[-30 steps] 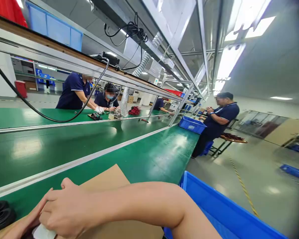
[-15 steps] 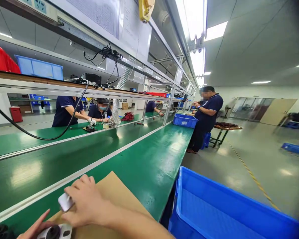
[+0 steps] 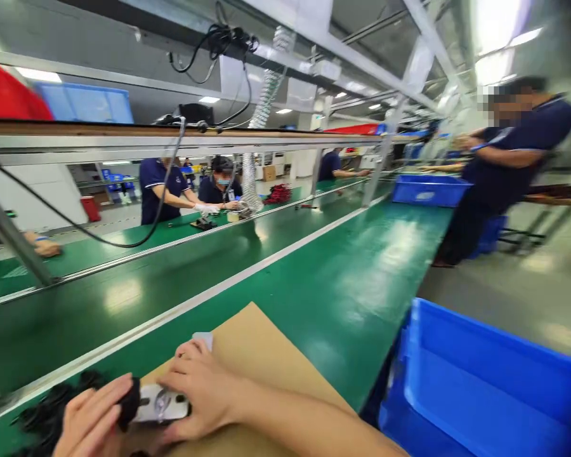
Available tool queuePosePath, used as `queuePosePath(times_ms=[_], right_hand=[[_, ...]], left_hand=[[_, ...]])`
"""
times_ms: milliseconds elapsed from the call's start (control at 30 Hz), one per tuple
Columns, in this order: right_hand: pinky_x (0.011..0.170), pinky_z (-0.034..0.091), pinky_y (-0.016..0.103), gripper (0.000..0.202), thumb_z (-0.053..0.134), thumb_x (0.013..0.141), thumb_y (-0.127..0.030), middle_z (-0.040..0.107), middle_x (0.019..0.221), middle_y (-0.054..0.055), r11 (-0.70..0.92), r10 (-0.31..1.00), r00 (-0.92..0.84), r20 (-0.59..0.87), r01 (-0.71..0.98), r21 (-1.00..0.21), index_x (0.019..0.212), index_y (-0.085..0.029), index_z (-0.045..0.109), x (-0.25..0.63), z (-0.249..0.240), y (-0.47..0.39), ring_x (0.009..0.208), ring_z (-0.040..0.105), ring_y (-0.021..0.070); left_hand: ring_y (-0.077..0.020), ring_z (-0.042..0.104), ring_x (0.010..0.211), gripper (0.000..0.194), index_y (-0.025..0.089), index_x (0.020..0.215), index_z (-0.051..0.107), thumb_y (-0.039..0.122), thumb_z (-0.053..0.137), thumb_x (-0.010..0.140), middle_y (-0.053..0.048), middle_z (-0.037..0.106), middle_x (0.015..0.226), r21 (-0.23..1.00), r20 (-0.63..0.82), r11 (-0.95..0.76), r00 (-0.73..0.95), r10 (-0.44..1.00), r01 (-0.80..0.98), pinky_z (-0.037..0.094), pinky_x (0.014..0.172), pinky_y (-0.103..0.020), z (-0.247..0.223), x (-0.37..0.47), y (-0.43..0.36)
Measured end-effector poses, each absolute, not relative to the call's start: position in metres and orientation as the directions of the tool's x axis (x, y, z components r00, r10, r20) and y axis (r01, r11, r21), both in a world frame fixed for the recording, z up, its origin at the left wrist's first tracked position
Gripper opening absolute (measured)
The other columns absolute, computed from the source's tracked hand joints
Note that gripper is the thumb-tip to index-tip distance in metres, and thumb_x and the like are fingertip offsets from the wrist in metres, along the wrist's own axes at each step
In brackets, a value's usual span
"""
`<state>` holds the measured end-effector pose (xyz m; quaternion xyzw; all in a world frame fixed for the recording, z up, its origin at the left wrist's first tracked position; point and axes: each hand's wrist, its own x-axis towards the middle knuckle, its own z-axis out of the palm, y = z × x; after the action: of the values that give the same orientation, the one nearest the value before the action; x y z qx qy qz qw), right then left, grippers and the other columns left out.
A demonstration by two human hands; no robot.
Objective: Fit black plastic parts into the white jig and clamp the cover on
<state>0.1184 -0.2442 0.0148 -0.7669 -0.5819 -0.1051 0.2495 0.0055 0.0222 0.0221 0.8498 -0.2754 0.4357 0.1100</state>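
One metal plate (image 3: 160,406), running sideways, in right hand (image 3: 207,388), left hand (image 3: 91,417) gripping black part (image 3: 130,402)

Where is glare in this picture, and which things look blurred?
Head view: glare whitens part of the bench, and the ceiling light at upper right is overexposed. Also head view: the black parts beside the left hand and the person at right look smeared.
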Motion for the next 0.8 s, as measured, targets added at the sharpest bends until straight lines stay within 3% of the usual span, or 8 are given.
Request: queuePosePath(times_ms=[67, 133, 233, 333, 400, 500, 600, 800], right_hand=[[0.109, 0.032, 0.053, 0.063, 0.09, 0.078, -0.054, 0.07, 0.106, 0.006, -0.187, 0.842, 0.297, 0.45, 0.944, -0.273, 0.123, -0.019, 0.063, 0.115, 0.011, -0.242, 0.117, 0.05, 0.0316], [0.113, 0.026, 0.057, 0.056, 0.087, 0.079, -0.039, 0.07, 0.109, 0.006, -0.189, 0.819, 0.341, 0.462, 0.92, -0.343, 0.125, -0.02, 0.062, 0.113, 0.01, -0.242, 0.119, 0.049, 0.0317], [0.118, 0.016, 0.062, 0.056, 0.078, 0.083, -0.027, 0.069, 0.123, 0.006, -0.195, 0.786, 0.403, 0.47, 0.882, -0.43, 0.136, -0.023, 0.058, 0.113, 0.01, -0.245, 0.125, 0.046, 0.0326], [0.12, 0.01, 0.064, 0.059, 0.072, 0.086, -0.021, 0.067, 0.128, 0.006, -0.193, 0.779, 0.409, 0.475, 0.877, -0.44, 0.142, -0.024, 0.056, 0.114, 0.009, -0.249, 0.128, 0.044, 0.0336], [0.121, 0.01, 0.064, 0.056, 0.074, 0.088, -0.023, 0.068, 0.127, 0.004, -0.17, 0.778, 0.402, 0.483, 0.874, -0.455, 0.142, -0.026, 0.057, 0.117, 0.007, -0.251, 0.127, 0.044, 0.0336], [0.118, 0.02, 0.062, 0.037, 0.072, 0.097, -0.027, 0.067, 0.128, 0.005, -0.134, 0.745, 0.414, 0.524, 0.861, -0.49, 0.134, -0.024, 0.063, 0.121, 0.007, -0.245, 0.123, 0.047, 0.0334], [0.106, 0.038, 0.054, 0.021, 0.06, 0.105, -0.02, 0.067, 0.125, 0.011, -0.118, 0.712, 0.433, 0.553, 0.85, -0.513, 0.124, -0.017, 0.07, 0.126, 0.017, -0.223, 0.115, 0.053, 0.032], [0.092, 0.051, 0.03, 0.017, 0.071, 0.101, -0.013, 0.072, 0.11, 0.004, -0.021, 0.835, 0.31, 0.455, 0.844, -0.536, 0.115, -0.022, 0.078, 0.132, 0.055, -0.133, 0.104, 0.067, 0.0211]], left_hand=[[-0.0186, 0.076, 0.112, 0.088, 0.03, 0.162, 0.043, -0.011, 0.057, 0.085, -0.009, 0.076, 0.132, -0.123, 0.775, -0.837, 0.475, -0.417, -0.534, 0.054, 0.103, -0.037, 0.025, -0.003, 0.02], [-0.0253, 0.073, 0.121, 0.083, 0.025, 0.159, 0.046, -0.008, 0.061, 0.084, -0.014, 0.072, 0.137, -0.034, 0.763, -0.768, 0.48, -0.433, -0.639, 0.058, 0.102, -0.043, 0.026, -0.007, 0.016], [-0.0255, 0.072, 0.121, 0.063, 0.02, 0.149, 0.057, 0.003, 0.065, 0.089, -0.014, 0.073, 0.132, 0.085, 0.647, -0.753, 0.61, -0.456, -0.653, 0.06, 0.105, -0.038, 0.028, -0.013, 0.008], [-0.0239, 0.075, 0.115, 0.06, 0.026, 0.15, 0.056, 0.012, 0.066, 0.093, -0.011, 0.076, 0.129, 0.434, 0.487, -0.632, 0.757, -0.435, -0.642, 0.062, 0.101, -0.033, 0.029, -0.018, -0.003], [-0.0179, 0.078, 0.097, 0.052, 0.03, 0.151, 0.054, 0.023, 0.06, 0.1, -0.006, 0.079, 0.118, 0.542, 0.439, -0.58, 0.794, -0.421, -0.608, 0.064, 0.087, -0.027, 0.025, -0.018, -0.009], [-0.0152, 0.075, 0.084, 0.036, 0.03, 0.14, 0.062, 0.026, 0.052, 0.106, -0.003, 0.08, 0.105, 0.571, 0.456, -0.609, 0.829, -0.322, -0.551, 0.062, 0.079, -0.027, 0.016, -0.015, -0.012], [-0.0197, 0.07, 0.094, 0.024, 0.024, 0.123, 0.07, 0.022, 0.055, 0.105, -0.008, 0.077, 0.103, 0.561, 0.514, -0.697, 0.848, -0.129, -0.446, 0.059, 0.087, -0.036, 0.01, -0.009, -0.01], [-0.0321, 0.052, 0.141, 0.041, 0.026, 0.141, 0.064, 0.025, 0.064, 0.099, -0.013, 0.059, 0.149, 0.594, 0.353, -0.755, 0.933, -0.068, -0.279, 0.045, 0.121, -0.056, 0.006, -0.007, -0.011]])
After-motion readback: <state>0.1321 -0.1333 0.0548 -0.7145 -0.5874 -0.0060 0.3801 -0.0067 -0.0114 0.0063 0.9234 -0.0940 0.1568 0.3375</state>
